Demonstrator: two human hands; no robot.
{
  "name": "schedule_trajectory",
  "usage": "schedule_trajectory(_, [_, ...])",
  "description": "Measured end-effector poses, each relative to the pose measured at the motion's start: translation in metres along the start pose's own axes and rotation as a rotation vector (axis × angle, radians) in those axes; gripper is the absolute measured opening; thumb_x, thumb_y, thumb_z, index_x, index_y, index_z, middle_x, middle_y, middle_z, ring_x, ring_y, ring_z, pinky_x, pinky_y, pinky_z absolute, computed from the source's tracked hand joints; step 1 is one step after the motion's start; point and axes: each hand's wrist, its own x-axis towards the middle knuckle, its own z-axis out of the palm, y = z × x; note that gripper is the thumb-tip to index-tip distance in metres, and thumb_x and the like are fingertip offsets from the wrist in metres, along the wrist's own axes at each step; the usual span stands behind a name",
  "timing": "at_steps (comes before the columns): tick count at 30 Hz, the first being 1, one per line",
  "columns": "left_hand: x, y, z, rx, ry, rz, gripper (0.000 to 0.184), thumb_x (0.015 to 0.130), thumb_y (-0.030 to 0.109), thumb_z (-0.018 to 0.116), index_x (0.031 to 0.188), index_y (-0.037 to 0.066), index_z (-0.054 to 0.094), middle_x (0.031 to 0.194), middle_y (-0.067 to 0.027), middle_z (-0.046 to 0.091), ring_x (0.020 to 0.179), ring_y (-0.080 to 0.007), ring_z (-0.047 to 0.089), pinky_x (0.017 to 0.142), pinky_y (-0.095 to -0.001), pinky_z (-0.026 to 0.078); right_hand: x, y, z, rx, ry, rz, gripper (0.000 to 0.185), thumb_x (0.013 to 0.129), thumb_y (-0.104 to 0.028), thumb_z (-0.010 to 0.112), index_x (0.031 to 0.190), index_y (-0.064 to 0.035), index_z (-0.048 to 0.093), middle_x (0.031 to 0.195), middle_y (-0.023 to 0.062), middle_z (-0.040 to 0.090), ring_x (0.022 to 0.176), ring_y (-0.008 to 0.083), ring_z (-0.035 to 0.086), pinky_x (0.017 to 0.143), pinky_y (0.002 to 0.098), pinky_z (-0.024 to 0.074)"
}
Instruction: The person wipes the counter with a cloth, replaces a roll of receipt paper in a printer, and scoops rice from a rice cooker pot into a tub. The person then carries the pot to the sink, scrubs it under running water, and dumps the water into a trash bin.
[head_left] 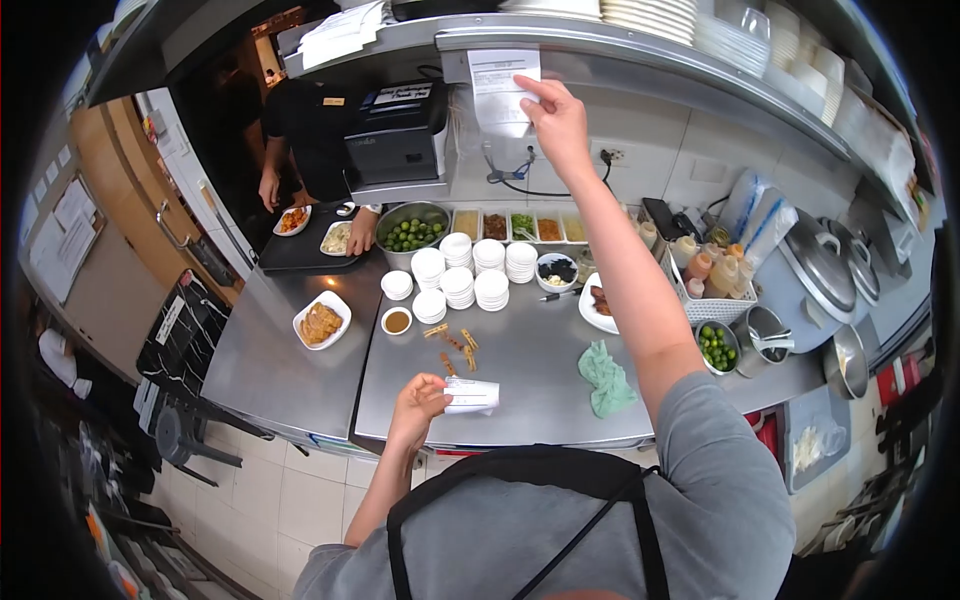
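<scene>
My left hand (420, 405) is closed on a curled white order slip (471, 395) above the counter's front edge. High up, my right hand (555, 118) reaches to a printed order slip (497, 90) hanging from the shelf edge. Its index finger is stretched out over the paper, with another fingertip apart just below. Whether they press on the paper is unclear. Wooden clothespins (467, 345) lie on the counter beyond my left hand. A crumpled green cloth (605, 378) rests to the right.
Stacked white cups (458, 285) stand before a bowl of green citrus (412, 230) and topping containers (522, 228). A plate of food (322, 321) sits left, sauce bottles (722, 272) right. Across the counter, another person's hand (362, 232) is at a dish (338, 238).
</scene>
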Motion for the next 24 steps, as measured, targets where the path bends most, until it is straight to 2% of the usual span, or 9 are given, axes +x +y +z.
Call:
schedule_trajectory(4, [0.005, 0.003, 0.001, 0.0, 0.008, 0.006, 0.02, 0.075, -0.007, 0.055, 0.089, 0.005, 0.046, 0.086, -0.006, 0.057, 0.076, -0.011, 0.055, 0.065, -0.0212, 0.043, 0.018, -0.015, 0.015, 0.01, 0.047, -0.083, 0.027, 0.075, 0.002, 0.055, 0.1, -0.0059, 0.063, 0.084, 0.0003, 0.053, 0.063, 0.0055, 0.043, 0.057, 0.0186, 0.0378])
schedule_trajectory(5, [0.008, 0.005, 0.003, -0.026, 0.018, 0.031, 0.021, 0.075, -0.007, 0.054, 0.09, 0.005, 0.046, 0.086, -0.0062, 0.058, 0.078, -0.0114, 0.056, 0.066, -0.0216, 0.043, 0.021, -0.007, 0.017, 0.082, 0.055, -0.062, 0.027, 0.075, -0.008, 0.056, 0.101, -0.0101, 0.061, 0.09, 0.0078, 0.057, 0.084, 0.0189, 0.053, 0.076, 0.0263, 0.0398])
schedule_trajectory(8, [0.018, 0.015, 0.011, -0.105, 0.033, 0.089, 0.022, 0.075, -0.007, 0.053, 0.092, 0.005, 0.046, 0.087, -0.0066, 0.058, 0.081, -0.0125, 0.056, 0.069, -0.0224, 0.044, 0.014, -0.013, 0.008, 0.026, 0.113, -0.073, 0.026, 0.077, -0.012, 0.055, 0.102, -0.0104, 0.06, 0.091, 0.0089, 0.057, 0.086, 0.0211, 0.053, 0.08, 0.0284, 0.0396])
schedule_trajectory(11, [0.028, 0.031, 0.024, -0.192, 0.057, 0.15, 0.023, 0.076, -0.008, 0.053, 0.093, 0.006, 0.046, 0.088, -0.007, 0.058, 0.083, -0.0135, 0.056, 0.071, -0.023, 0.043, -0.026, -0.029, -0.021, -0.318, 0.193, -0.307, 0.023, 0.079, -0.017, 0.055, 0.101, -0.0099, 0.059, 0.09, 0.0107, 0.055, 0.086, 0.0217, 0.053, 0.079, 0.0299, 0.04])
schedule_trajectory(14, [0.036, 0.05, 0.043, -0.24, 0.075, 0.205, 0.026, 0.076, -0.008, 0.052, 0.095, 0.006, 0.044, 0.093, -0.008, 0.057, 0.086, -0.0145, 0.055, 0.073, -0.0239, 0.044, -0.104, -0.054, -0.038, -0.076, -0.268, 0.37, 0.032, 0.079, -0.021, 0.056, 0.107, -0.0059, 0.051, 0.078, 0.0071, 0.055, 0.073, 0.0138, 0.052, 0.068, 0.0273, 0.0419])
schedule_trajectory(16, [0.043, 0.056, 0.058, -0.257, 0.07, 0.354, 0.035, 0.076, -0.008, 0.053, 0.105, 0.006, 0.041, 0.098, -0.01, 0.056, 0.091, -0.0161, 0.054, 0.076, -0.0267, 0.044, -0.156, -0.046, -0.048, 0.062, -0.634, 0.634, 0.038, 0.079, -0.026, 0.06, 0.111, -0.0083, 0.048, 0.077, 0.005, 0.057, 0.073, 0.012, 0.053, 0.069, 0.0278, 0.0422])
schedule_trajectory(18, [0.046, 0.056, 0.078, -0.194, 0.001, 0.36, 0.04, 0.078, -0.004, 0.052, 0.113, 0.007, 0.036, 0.103, -0.0125, 0.053, 0.095, -0.0182, 0.053, 0.078, -0.0283, 0.043, -0.186, -0.059, -0.043, 0.283, -0.595, 0.674, 0.042, 0.076, -0.018, 0.063, 0.113, -0.006, 0.046, 0.103, 0.0123, 0.053, 0.097, 0.0155, 0.05, 0.084, 0.0297, 0.0391])
schedule_trajectory(20, [0.049, 0.054, 0.092, -0.127, -0.078, 0.34, 0.046, 0.081, 0.0, 0.052, 0.121, 0.007, 0.031, 0.108, -0.0151, 0.051, 0.099, -0.0203, 0.052, 0.08, -0.0298, 0.042, -0.195, -0.055, -0.046, 0.319, -0.427, 0.646, 0.043, 0.075, -0.008, 0.06, 0.115, -0.0053, 0.045, 0.11, 0.0123, 0.05, 0.103, 0.017, 0.047, 0.086, 0.0289, 0.0376])
schedule_trajectory(24, [0.073, 0.048, 0.107, -0.402, -0.375, 0.094, 0.07, 0.087, 0.045, 0.039, 0.135, 0.009, 0.003, 0.124, -0.0204, 0.038, 0.112, -0.0282, 0.044, 0.091, -0.042, 0.036, -0.193, -0.067, -0.065, 0.54, -0.278, 0.846, 0.049, 0.072, 0.005, 0.057, 0.118, -0.0047, 0.042, 0.11, 0.012, 0.052, 0.099, 0.0163, 0.05, 0.084, 0.0269, 0.0392])
